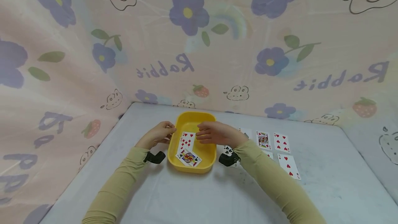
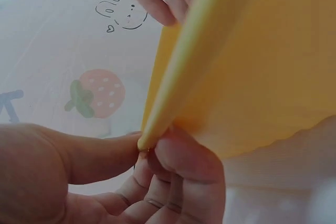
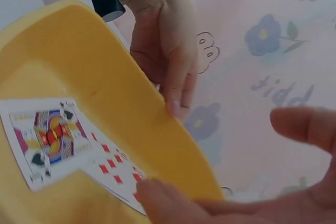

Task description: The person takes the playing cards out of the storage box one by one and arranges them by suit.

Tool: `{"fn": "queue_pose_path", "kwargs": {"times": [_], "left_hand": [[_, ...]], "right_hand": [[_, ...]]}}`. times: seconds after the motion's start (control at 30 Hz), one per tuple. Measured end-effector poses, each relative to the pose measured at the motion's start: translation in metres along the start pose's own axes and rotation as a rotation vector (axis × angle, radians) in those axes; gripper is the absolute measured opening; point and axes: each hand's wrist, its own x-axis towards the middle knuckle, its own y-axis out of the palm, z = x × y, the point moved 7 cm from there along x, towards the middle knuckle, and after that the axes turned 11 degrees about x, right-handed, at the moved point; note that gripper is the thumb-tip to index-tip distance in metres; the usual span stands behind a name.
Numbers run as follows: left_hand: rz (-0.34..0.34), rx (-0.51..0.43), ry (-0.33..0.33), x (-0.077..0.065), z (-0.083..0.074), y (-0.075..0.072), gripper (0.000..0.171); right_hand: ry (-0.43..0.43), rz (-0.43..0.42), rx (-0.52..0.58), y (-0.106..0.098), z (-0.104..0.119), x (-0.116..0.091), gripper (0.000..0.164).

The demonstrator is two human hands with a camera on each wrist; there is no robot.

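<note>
A yellow plastic tray stands on the table, its far end pointing to the wall. My left hand pinches its left rim; in the left wrist view the thumb and curled fingers meet at the rim. Above the tray's right side is my right hand, fingers extended and holding nothing. In the right wrist view, its thumb and fingers are spread apart. Inside the tray, a spade face card overlaps a red diamond card. Red hearts also show at the upper end of these cards.
Right of the tray, playing cards lie face up on the white table: a face card, two heart cards including an upper one and a lower one, and a club card. My right arm partly hides others. A printed cloth wall stands behind.
</note>
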Motion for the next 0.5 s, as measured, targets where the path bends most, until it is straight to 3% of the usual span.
{"fn": "queue_pose_path", "kwargs": {"times": [0.27,0.5], "left_hand": [[0.008,-0.008,0.001,0.0,0.0,0.0,0.022],[0.0,-0.013,-0.009,0.0,0.0,0.0,0.021]], "right_hand": [[0.068,-0.187,0.19,-0.005,-0.019,0.019,0.083],[0.103,-0.22,0.272,0.0,-0.03,0.026,0.087]]}}
